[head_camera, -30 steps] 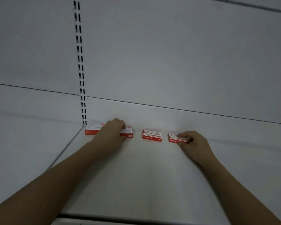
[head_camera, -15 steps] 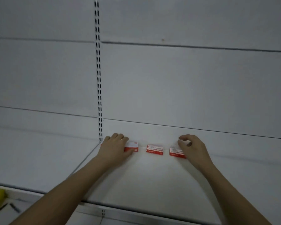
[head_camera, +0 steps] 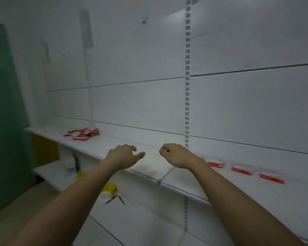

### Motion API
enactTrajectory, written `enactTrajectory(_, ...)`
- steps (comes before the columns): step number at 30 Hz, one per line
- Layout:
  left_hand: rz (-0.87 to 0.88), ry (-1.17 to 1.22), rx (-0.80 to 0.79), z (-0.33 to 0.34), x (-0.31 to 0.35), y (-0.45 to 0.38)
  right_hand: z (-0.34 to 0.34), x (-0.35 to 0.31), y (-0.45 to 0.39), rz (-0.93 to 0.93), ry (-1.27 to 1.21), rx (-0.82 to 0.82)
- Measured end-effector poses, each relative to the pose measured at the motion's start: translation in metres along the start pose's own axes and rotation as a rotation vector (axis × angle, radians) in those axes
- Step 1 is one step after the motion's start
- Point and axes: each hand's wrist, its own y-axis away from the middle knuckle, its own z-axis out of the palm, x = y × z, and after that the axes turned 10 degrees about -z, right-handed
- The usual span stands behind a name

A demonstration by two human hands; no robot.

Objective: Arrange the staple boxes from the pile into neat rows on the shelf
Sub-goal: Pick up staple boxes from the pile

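Green panel: a green panel [head_camera: 2, 107] is standing along the left edge, at about nine o'clock from the hands.
Pile: the pile of staple boxes [head_camera: 82, 134] is lying on the white shelf [head_camera: 114, 146] at about ten o'clock from the left hand, well apart from it; the red and white boxes are overlapping loosely, blurred.
Lower shelf: a yellow object [head_camera: 110, 187] and some dark thin sticks [head_camera: 115, 199] are lying below the shelf edge, at about six o'clock from the left hand.
Left hand: the left hand [head_camera: 122, 155] is hovering above the shelf with fingers loosely curled and thumb pointing right, grasping nothing.
Right hand: the right hand [head_camera: 176, 154] is hovering just right of the left one, fingers curled in loosely, nothing held.
Upright: a slotted upright [head_camera: 187, 86] is running up the back wall at twelve o'clock from the right hand.
Placed row: three staple boxes are sitting in a line at three o'clock from the right hand: first box [head_camera: 215, 163], second box [head_camera: 241, 170], third box [head_camera: 271, 177], apart from one another.
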Motion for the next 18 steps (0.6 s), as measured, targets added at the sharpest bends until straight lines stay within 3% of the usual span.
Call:
enactTrajectory(10, -0.189, 0.108, 0.047, -0.025, -0.170, -0.012, 0.112, -0.134, -0.108, -0.200, 0.053, -0.072)
enactTrajectory(18, -0.250, 0.113, 0.051, -0.040, -0.309, -0.074, 0.193, -0.221, -0.228, -0.227, 0.046, -0.077)
